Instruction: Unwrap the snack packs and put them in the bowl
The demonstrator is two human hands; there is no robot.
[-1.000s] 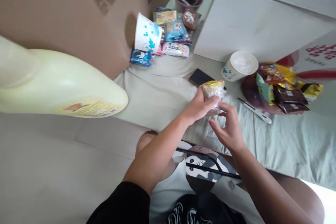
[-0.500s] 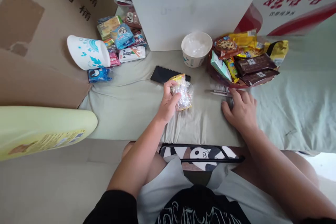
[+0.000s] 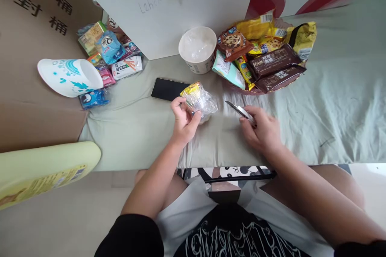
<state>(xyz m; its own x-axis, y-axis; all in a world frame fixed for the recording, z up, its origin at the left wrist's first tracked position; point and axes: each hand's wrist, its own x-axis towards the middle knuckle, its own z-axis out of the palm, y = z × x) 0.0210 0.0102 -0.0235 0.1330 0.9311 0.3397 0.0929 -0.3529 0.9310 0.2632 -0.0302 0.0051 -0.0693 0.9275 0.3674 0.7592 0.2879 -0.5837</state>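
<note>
My left hand (image 3: 186, 122) is closed on a snack packet (image 3: 199, 102) bundled in crinkled clear plastic, with a yellow printed corner showing. It is held above the green cloth, in front of a black phone (image 3: 169, 89) that lies flat and is partly covered by the packet. In my right hand (image 3: 262, 128) is a small knife (image 3: 245, 114) with a silver-grey handle. Its dark pointed blade faces left towards the packet, and a gap separates the two. My right fingers wrap the handle and hide its rear end.
Behind stands a paper cup (image 3: 199, 62) with clear plastic inside. A dish (image 3: 256, 91) heaped with wrapped snacks is at right. At left, a tipped paper cup (image 3: 64, 78) lies by several snack packets (image 3: 126, 67), near a cardboard box (image 3: 33, 44) and a green bottle (image 3: 51, 160).
My right hand has picked up the knife from the cloth beside the dish and moved left with it. The packet stays in my left hand, turned slightly. The camera view has shifted.
</note>
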